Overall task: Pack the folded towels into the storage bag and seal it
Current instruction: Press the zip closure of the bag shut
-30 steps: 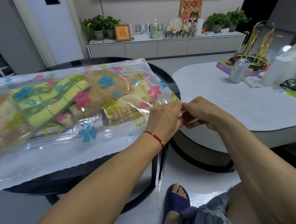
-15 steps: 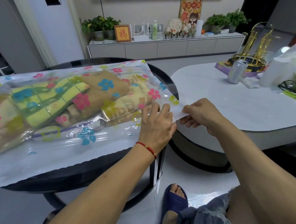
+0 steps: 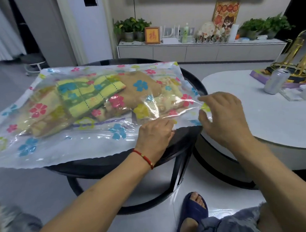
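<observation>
Clear storage bag (image 3: 89, 143) printed with pink, blue and lime flowers; towels (image 3: 92, 96) inside are yellow-and-green checked, tan, and cream; black round worktop (image 3: 184, 140); red cord bracelet (image 3: 144, 156); navy sandal (image 3: 193, 210).

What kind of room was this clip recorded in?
Most likely a home living room: a low white media cabinet with potted plants and framed decorations, a round black coffee table, and a white table beside it.
</observation>
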The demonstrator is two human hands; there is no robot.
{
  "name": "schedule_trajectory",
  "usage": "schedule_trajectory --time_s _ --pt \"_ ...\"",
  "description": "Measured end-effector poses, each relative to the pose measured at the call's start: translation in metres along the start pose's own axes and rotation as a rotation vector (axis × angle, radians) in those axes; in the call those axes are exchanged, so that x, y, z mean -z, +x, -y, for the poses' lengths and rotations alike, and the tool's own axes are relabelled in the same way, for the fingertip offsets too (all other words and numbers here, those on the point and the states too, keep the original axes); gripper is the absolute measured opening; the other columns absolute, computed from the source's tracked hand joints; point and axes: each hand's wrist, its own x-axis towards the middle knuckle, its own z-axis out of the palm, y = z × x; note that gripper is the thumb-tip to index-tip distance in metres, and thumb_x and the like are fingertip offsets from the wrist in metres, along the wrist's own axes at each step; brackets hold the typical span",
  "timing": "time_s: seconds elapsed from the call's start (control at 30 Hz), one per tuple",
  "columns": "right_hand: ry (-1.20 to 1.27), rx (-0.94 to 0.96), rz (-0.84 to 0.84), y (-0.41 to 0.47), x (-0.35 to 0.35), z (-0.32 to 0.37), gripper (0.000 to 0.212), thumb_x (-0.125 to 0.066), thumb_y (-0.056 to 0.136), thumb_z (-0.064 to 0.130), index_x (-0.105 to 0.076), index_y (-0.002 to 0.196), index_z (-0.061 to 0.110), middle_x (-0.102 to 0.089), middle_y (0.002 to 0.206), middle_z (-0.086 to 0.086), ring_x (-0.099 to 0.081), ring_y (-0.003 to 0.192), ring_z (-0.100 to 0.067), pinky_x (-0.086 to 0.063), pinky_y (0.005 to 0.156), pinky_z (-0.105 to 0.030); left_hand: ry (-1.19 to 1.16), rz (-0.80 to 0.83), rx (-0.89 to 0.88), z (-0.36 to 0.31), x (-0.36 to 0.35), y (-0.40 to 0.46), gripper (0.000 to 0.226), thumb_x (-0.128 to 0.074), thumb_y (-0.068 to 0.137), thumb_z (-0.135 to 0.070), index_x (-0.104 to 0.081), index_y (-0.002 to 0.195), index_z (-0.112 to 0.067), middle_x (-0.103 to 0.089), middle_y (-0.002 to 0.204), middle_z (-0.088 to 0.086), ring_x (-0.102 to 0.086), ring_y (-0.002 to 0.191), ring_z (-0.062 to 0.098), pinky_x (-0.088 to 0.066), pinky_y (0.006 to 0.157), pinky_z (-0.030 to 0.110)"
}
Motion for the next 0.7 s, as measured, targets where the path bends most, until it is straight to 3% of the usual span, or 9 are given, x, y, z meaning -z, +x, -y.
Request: schedule_trajectory --time_s 0.07,0.13,0.2,0.27,0.33,0.43,0.57,0.63,0.7 --pt "-0.066 0.239 0.149 -0.005 -0.016 0.019 0.053 -0.063 0.089 0.024 -0.057 0.141 0.016 -0.060 0.145 -0.007 -0.047 0.142 -0.031 -0.023 0.121 -0.061 0.028 -0.007 0.014 -0.001 0.005 0.002 0.015 -0.068 0.083 -0.021 -0.070 0.098 -0.019 -0.072 0.082 -0.001 -0.067 0.072 0.024 -0.051 0.057 0.035" --pt "-0.105 0.301 0.246 -0.004 -0.039 0.027 0.051 -0.063 0.088 0.013 -0.059 0.138 0.018 -0.066 0.139 -0.004 -0.054 0.137 -0.029 -0.024 0.121 -0.059 0.065 -0.026 0.017 0.001 0.007 0.001 0.015 -0.067 0.084 -0.017 -0.070 0.098 -0.017 -0.069 0.074 0.001 -0.066 0.064 0.027 -0.049 0.050 0.035" --pt "-0.068 0.299 0.260 0.000 -0.049 0.026 0.045 -0.057 0.088 0.003 -0.062 0.126 0.026 -0.074 0.121 0.003 -0.066 0.116 -0.027 -0.038 0.112 -0.049 0.074 -0.020 0.003 0.006 0.009 -0.002 0.018 -0.062 0.087 -0.022 -0.070 0.103 -0.018 -0.069 0.076 0.001 -0.066 0.064 0.028 -0.049 0.051 0.034" --pt "-0.042 0.299 0.262 0.001 -0.051 0.023 0.042 -0.055 0.084 0.002 -0.063 0.115 0.029 -0.075 0.105 0.005 -0.068 0.094 -0.031 -0.052 0.084 -0.043 0.098 -0.029 -0.037 0.012 0.011 -0.008 0.019 -0.058 0.088 -0.028 -0.070 0.099 -0.019 -0.069 0.079 -0.001 -0.065 0.067 0.026 -0.045 0.054 0.033" --pt "0.004 0.282 0.237 -0.002 -0.049 0.018 0.035 -0.058 0.082 0.002 -0.061 0.105 0.028 -0.072 0.094 0.004 -0.066 0.084 -0.032 -0.051 0.064 -0.041 0.087 -0.064 -0.081 0.020 0.017 -0.016 0.014 -0.058 0.087 -0.026 -0.068 0.088 -0.016 -0.065 0.075 0.001 -0.062 0.067 0.027 -0.043 0.057 0.034" --pt "0.074 0.266 0.156 -0.012 -0.039 0.015 0.044 -0.067 0.080 -0.001 -0.067 0.110 0.032 -0.075 0.100 0.009 -0.070 0.087 -0.026 -0.050 0.059 -0.033 0.106 -0.096 -0.102 0.040 0.031 -0.038 0.014 -0.058 0.090 -0.024 -0.068 0.090 -0.014 -0.069 0.087 0.002 -0.064 0.077 0.025 -0.047 0.062 0.035" --pt "0.091 0.330 0.047 -0.018 -0.035 0.012 0.052 -0.074 0.073 -0.012 -0.076 0.117 0.017 -0.079 0.110 -0.004 -0.077 0.092 -0.030 -0.050 0.065 -0.028 0.202 -0.126 -0.096 0.088 0.060 -0.081 0.019 -0.059 0.092 -0.023 -0.073 0.102 -0.014 -0.073 0.106 0.001 -0.069 0.102 0.024 -0.057 0.076 0.038" --pt "0.057 0.334 0.038 -0.020 -0.039 0.012 0.049 -0.070 0.075 -0.013 -0.076 0.115 0.014 -0.079 0.106 -0.007 -0.077 0.089 -0.032 -0.046 0.064 -0.027 0.225 -0.115 -0.066 0.114 0.076 -0.101 0.022 -0.060 0.092 -0.024 -0.074 0.106 -0.015 -0.074 0.111 0.000 -0.069 0.108 0.025 -0.058 0.085 0.039" --pt "0.036 0.308 0.038 -0.019 -0.041 0.021 0.032 -0.067 0.081 -0.004 -0.075 0.107 0.014 -0.078 0.097 -0.008 -0.075 0.084 -0.034 -0.055 0.058 -0.033 0.222 -0.080 -0.039 0.131 0.085 -0.112 0.023 -0.061 0.091 -0.023 -0.074 0.109 -0.015 -0.074 0.113 0.001 -0.069 0.110 0.025 -0.058 0.087 0.039"
